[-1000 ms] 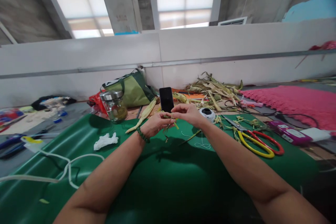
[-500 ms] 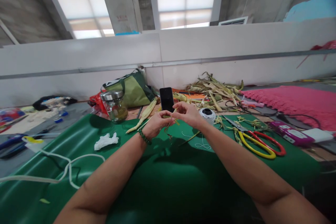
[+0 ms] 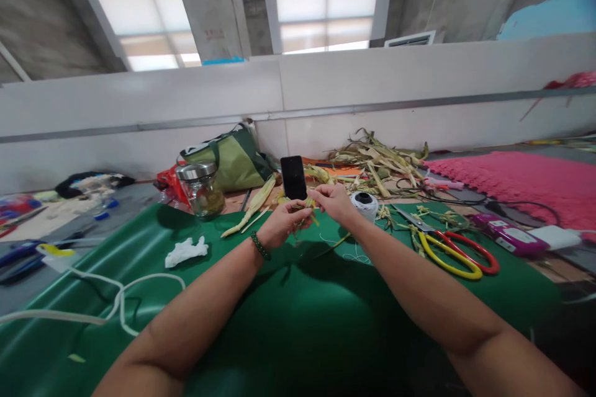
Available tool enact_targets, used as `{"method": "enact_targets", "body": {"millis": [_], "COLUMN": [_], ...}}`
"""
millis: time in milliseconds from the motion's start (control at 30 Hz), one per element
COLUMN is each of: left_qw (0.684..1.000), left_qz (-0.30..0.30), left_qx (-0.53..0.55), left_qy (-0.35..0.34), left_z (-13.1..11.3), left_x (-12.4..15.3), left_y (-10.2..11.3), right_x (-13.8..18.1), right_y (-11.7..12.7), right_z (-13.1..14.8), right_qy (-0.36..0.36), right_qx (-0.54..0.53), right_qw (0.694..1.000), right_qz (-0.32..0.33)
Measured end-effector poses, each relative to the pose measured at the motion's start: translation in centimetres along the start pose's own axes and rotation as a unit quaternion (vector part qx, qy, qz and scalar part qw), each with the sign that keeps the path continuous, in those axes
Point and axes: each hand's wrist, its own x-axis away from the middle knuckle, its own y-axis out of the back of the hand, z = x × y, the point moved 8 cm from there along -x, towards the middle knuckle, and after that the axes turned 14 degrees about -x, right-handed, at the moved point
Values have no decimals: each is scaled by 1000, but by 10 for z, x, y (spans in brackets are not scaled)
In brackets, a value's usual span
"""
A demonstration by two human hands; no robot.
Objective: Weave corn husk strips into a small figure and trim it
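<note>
My left hand, with a green bead bracelet at the wrist, pinches a small bundle of yellow-green corn husk strips. Against the bundle's upper right side, my right hand is closed in a pinch on a strip of the same husk. Both hands hover over the green mat, fingertips close together. Just behind them a black phone stands upright. To the right sits a spool of white thread, its loose thread lying on the mat.
Scissors with red and yellow handles lie at right, near a purple pack. A husk pile is at the back. A glass jar, a green bag, crumpled tissue and a white cord are at left.
My fingers have shifted on the husk bundle; the right hand has moved slightly lower, and more strips show between the hands. The whole view has shifted a little.
</note>
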Motion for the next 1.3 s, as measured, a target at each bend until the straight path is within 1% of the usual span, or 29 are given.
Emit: {"method": "enact_targets", "body": {"millis": [133, 200, 333, 433, 533, 633, 700, 800, 900, 1000, 1167, 1300], "left_qw": [999, 1000, 1000, 999, 999, 999, 999, 999, 999, 999, 998, 998], "left_qz": [24, 19, 6, -7, -13, -13, -20, -28, -26, -24, -41, -45], "left_qx": [5, 7, -4, -13, 3, 16, 21, 33, 27, 22, 26, 22], "left_qy": [25, 22, -7, -36, -37, -29, -23, -18, -25, -34, -35, -49], "left_z": [3, 1, -4, -9, -11, -11, -10, -8, -8, -10, -11, -14], "left_x": [-1, 0, 2, 5, 6, 6, 6, 3, 1, 1, 2, 3], "left_y": [-1, 1, 1, 0, 0, 0, 2, 6, 9, 12, 14, 15], "right_x": [1, 1, 0, 0, 2, 3, 2, 0, 0, -1, -2, 1], "right_y": [1, 0, -3, -7, -10, -11, -8, -5, -6, -6, -5, -8], "right_z": [8, 7, -3, -8, -7, -2, 1, 1, 2, -1, -9, 0], "right_qy": [24, 20, -16, -47, -71, -52, -29, -17, -9, -15, -46, -27], "right_qx": [-2, -16, -67, -133, -175, -133, -106, -93, -78, -92, -144, -126], "right_qw": [1000, 1000, 997, 990, 982, 988, 993, 995, 996, 995, 988, 990], "right_qz": [1, 6, 17, 22, 35, 52, 49, 41, 47, 45, 31, 56]}}
